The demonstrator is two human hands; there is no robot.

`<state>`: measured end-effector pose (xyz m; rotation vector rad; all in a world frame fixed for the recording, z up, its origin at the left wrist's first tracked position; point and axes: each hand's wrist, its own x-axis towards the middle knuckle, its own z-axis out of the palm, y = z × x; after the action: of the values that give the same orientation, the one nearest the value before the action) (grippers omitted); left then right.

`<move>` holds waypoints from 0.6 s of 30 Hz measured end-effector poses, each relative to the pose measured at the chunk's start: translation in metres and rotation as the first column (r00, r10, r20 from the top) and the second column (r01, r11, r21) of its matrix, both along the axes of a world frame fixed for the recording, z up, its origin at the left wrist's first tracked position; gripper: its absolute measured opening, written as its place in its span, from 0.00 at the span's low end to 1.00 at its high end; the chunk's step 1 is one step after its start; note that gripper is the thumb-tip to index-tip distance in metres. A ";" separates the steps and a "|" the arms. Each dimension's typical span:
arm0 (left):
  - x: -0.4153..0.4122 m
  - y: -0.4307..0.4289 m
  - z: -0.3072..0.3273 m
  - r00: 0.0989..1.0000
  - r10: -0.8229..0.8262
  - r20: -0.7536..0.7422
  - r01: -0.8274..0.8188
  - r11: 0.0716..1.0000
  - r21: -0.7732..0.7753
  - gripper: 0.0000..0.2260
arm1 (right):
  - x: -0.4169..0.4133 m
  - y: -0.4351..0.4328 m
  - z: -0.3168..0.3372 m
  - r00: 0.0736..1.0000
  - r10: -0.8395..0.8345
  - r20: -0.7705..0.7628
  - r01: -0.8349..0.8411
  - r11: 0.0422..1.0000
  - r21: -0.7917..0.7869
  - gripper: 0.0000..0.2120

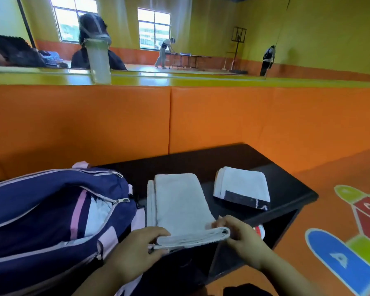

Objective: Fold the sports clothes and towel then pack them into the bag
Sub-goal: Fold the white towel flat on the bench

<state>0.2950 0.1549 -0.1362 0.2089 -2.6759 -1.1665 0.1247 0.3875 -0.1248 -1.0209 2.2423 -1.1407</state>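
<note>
Left hand [135, 253] grips the near left edge of the folded grey towel [179, 201]; right hand [241, 242] pinches its near right corner. Open navy-and-pink backpack [51, 210] lies just left of the left hand. Folded white garment [241, 186] rests beyond the right hand on the black bench [286, 189].

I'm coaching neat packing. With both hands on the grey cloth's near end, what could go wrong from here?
The left hand and right hand pinch only the near end of the grey cloth; lifted there, its layers could fall open. The opening of the bag looks narrow, so the cloth may bunch going in. The folded white garment lies near the edge of the bench; a nudge might drop it.
</note>
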 end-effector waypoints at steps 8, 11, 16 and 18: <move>0.011 0.013 -0.011 0.946 0.269 -0.181 -0.229 0.949 0.216 0.26 | 0.023 0.012 -0.004 0.987 -0.100 0.122 0.130 0.956 -0.262 0.10; 0.002 0.004 -0.012 0.962 0.263 -0.070 -0.228 0.919 0.321 0.30 | 0.018 -0.002 0.000 0.966 -0.143 0.215 0.210 0.919 -0.334 0.08; -0.019 -0.003 -0.004 0.986 0.136 0.096 -0.167 0.788 0.593 0.29 | -0.011 -0.035 0.004 0.941 -0.255 0.222 0.317 0.894 -0.316 0.03; -0.032 -0.007 -0.005 0.980 0.183 0.082 -0.195 0.772 0.606 0.18 | -0.026 -0.050 0.004 0.936 -0.300 0.185 0.343 0.894 -0.287 0.01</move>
<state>0.2630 0.1475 -0.1408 0.5771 -2.1210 -1.9254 0.0983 0.3375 -0.1205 -0.6631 2.2166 -1.7025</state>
